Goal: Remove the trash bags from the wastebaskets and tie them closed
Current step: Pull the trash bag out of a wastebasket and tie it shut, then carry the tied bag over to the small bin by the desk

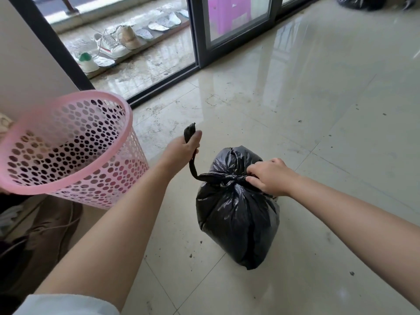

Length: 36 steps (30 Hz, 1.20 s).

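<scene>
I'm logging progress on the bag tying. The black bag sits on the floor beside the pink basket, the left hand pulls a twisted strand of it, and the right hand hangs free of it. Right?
Not quite. The head view shows the right hand gripping the knot at the neck of the black bag, not hanging free. The rest holds: the bag sits on the floor beside the pink basket, and the left hand pulls the twisted strand.

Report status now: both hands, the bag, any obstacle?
Left hand grips twisted bag tail; right hand pinches the knot. Black trash bag on floor, outside pink wastebasket. Nothing in the way.
</scene>
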### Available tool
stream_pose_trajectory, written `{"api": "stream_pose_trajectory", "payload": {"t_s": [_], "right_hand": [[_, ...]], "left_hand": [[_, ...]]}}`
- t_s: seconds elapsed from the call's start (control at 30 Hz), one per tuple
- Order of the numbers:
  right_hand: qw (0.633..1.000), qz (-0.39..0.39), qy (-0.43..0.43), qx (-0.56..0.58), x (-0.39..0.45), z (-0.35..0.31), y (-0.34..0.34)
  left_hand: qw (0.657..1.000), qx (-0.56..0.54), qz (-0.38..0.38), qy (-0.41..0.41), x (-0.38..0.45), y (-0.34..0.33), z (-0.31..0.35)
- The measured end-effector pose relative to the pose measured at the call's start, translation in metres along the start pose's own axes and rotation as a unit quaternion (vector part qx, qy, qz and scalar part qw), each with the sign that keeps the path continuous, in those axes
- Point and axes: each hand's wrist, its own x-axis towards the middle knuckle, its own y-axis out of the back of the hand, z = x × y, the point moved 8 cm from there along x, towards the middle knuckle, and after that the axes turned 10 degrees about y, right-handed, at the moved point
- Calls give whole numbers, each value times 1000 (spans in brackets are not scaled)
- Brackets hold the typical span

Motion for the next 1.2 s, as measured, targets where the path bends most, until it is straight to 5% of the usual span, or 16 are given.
{"api": "stream_pose_trajectory", "payload": {"t_s": [0.1,0.27,0.57,0.7,0.8,1.2], "right_hand": [[1000,27,-13,8,1,3,15],[997,69,-7,14,10,-3,45],[972,212,-103,18,-13,55,159],[964,204,-163,55,-61,74,229],[955,218,-192,68,-102,87,306],[922,233,-303,56,-336,174,632]], "left_hand": [[976,185,91,-70,-12,20,35],[985,32,76,-151,-34,25,85],[918,275,166,-234,-34,14,169],[913,333,61,-227,-59,10,226],[914,340,29,-218,-85,16,292],[826,446,13,-344,-243,44,668]]}}
